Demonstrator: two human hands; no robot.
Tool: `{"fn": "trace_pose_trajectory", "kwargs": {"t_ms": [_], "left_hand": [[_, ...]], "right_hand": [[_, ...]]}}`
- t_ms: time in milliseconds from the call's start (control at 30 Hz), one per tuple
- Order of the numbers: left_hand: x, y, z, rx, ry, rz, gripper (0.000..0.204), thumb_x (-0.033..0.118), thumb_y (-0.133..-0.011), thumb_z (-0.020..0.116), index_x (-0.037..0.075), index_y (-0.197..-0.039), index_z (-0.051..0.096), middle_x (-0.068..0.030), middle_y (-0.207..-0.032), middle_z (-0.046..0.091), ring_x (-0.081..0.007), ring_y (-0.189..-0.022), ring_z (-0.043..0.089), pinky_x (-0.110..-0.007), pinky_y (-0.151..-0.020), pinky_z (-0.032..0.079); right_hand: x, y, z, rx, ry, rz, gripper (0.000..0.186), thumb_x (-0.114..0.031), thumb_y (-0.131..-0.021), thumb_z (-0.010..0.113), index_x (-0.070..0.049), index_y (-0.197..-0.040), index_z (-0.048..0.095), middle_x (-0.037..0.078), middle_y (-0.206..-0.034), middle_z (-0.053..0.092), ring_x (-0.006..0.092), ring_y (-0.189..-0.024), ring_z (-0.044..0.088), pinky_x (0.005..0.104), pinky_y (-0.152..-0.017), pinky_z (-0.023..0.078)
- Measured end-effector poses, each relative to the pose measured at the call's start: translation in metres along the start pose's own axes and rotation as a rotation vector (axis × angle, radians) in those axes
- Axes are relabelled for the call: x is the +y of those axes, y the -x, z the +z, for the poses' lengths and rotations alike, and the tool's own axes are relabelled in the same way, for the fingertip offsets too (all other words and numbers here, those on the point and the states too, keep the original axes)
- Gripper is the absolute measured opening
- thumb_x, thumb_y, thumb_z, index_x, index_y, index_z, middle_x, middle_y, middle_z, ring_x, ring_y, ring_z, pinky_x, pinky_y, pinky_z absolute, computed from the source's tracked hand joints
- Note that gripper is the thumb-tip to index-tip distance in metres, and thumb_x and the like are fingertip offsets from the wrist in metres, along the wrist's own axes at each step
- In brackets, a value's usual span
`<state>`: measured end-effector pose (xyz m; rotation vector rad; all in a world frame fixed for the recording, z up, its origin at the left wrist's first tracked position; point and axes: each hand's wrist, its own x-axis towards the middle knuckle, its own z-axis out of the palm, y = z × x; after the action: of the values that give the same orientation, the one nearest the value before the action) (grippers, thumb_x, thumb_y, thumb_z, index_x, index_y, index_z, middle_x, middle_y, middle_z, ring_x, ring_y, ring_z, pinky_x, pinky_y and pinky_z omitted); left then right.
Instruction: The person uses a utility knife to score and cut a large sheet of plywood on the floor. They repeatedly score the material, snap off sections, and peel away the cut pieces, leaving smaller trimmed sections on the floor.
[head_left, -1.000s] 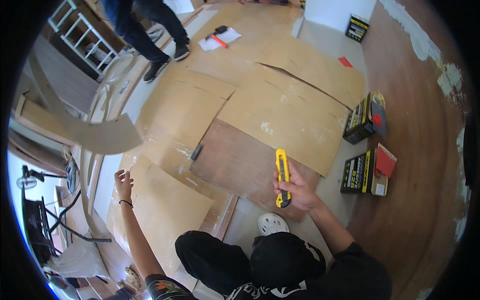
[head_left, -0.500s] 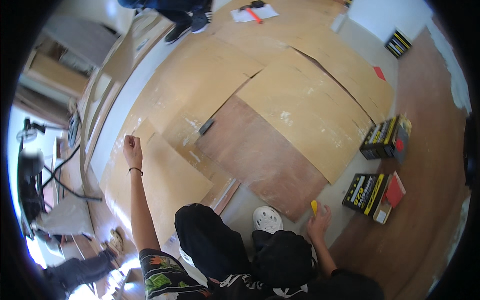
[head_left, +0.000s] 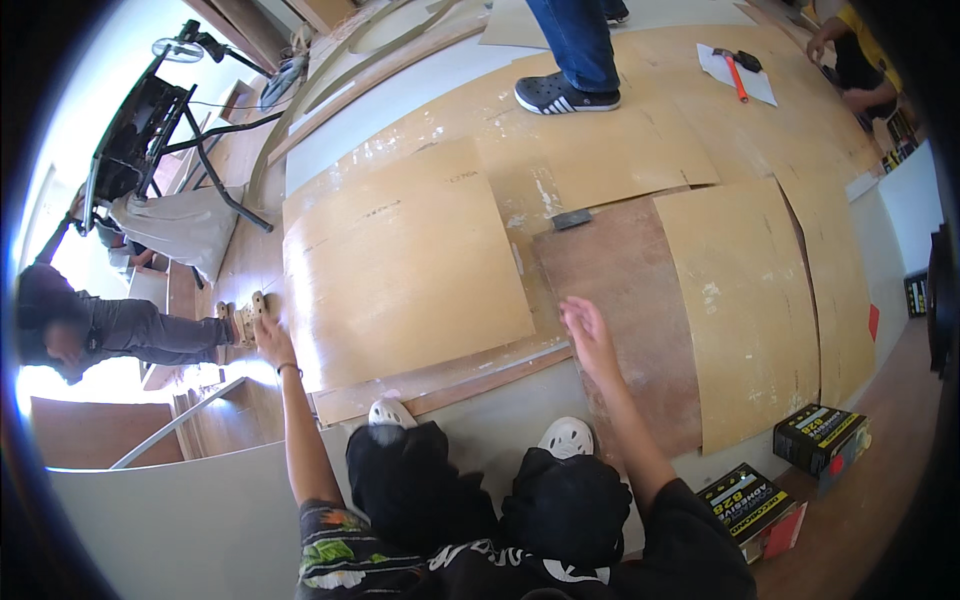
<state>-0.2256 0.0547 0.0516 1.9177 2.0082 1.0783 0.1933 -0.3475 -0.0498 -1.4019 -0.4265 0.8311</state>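
Note:
My left hand [head_left: 276, 342] is off the left edge of a tan sheet [head_left: 400, 270], fingers stretched out and nothing visible in them. My right hand [head_left: 588, 328] hovers over or just above a reddish-brown board [head_left: 640, 290], its fingers apart and slightly bent, with nothing showing in the grasp. The tan sheet lies flat, its right edge beside the brown board. A small dark grey block [head_left: 572, 220] rests at the board's far left corner. Another tan sheet [head_left: 745, 310] lies to the right, along the board's edge.
Boxed cans [head_left: 820, 435] stand at the lower right. An orange-handled hammer [head_left: 738, 80] lies on white paper. A person's dark shoe [head_left: 568, 95] is on the far sheets; another person stands left, near a black-framed stand [head_left: 190, 130]. A person crouches far right.
The view has swung left. My right hand has moved from the near right up over the brown board, and the yellow item beside it no longer shows. My left hand's closed fingers have straightened.

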Motion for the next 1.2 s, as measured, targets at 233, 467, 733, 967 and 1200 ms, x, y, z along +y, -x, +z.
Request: {"fn": "trace_pose_trajectory", "kwargs": {"t_ms": [233, 467, 733, 967, 1200], "left_hand": [[-0.137, 0.049, -0.046, 0.193, -0.313, -0.257, 0.052, 0.036, -0.095, 0.055, -0.004, -0.128, 0.048, -0.0247, -0.126, 0.053, -0.0385, -0.119, 0.050, -0.047, -0.101, 0.041], [-0.133, 0.117, -0.068, 0.278, -0.121, -0.256, 0.040, 0.026, -0.099, 0.052, -0.005, -0.123, 0.044, -0.0223, -0.122, 0.047, -0.0323, -0.109, 0.052, -0.045, -0.095, 0.043], [0.139, 0.050, 0.055, -0.286, -0.070, 0.766, 0.024, 0.013, -0.093, 0.058, 0.001, -0.114, 0.059, -0.0196, -0.122, 0.055, -0.0369, -0.118, 0.051, -0.044, -0.103, 0.039], [0.222, 0.036, 0.189, -0.519, -0.266, 0.515, 0.055, 0.036, -0.099, 0.042, -0.001, -0.140, 0.040, -0.0227, -0.146, 0.037, -0.0368, -0.141, 0.027, -0.051, -0.116, 0.017], [0.214, 0.034, 0.192, -0.495, -0.217, 0.545, 0.057, 0.035, -0.097, 0.044, -0.001, -0.141, 0.040, -0.0235, -0.148, 0.034, -0.0368, -0.144, 0.024, -0.052, -0.116, 0.016]], "right_hand": [[0.008, -0.096, 0.062, -0.045, -0.111, 0.069, 0.039, -0.030, -0.100, 0.055, -0.003, -0.128, 0.051, 0.009, -0.114, 0.064, 0.0170, -0.100, 0.062, 0.0318, -0.084, 0.050], [0.012, -0.261, -0.051, 0.547, -0.561, 0.232, 0.031, -0.025, -0.093, 0.053, -0.003, -0.114, 0.054, 0.008, -0.107, 0.060, 0.0220, -0.087, 0.062, 0.0343, -0.065, 0.053], [-0.232, -0.472, -0.038, 0.438, 0.219, -0.582, 0.110, -0.043, -0.074, 0.078, 0.006, -0.151, 0.018, 0.032, -0.149, 0.034, 0.0367, -0.141, 0.035, 0.0381, -0.113, 0.031], [-0.302, -0.551, 0.041, 0.657, 0.807, -0.465, 0.115, -0.055, -0.071, 0.077, -0.007, -0.155, 0.013, 0.031, -0.152, 0.025, 0.0414, -0.142, 0.028, 0.0514, -0.115, 0.025], [-0.329, -0.629, 0.093, 0.488, 0.770, -0.583, 0.117, -0.047, -0.068, 0.078, -0.006, -0.155, 0.012, 0.025, -0.156, 0.024, 0.0374, -0.144, 0.026, 0.0451, -0.116, 0.026]]}}
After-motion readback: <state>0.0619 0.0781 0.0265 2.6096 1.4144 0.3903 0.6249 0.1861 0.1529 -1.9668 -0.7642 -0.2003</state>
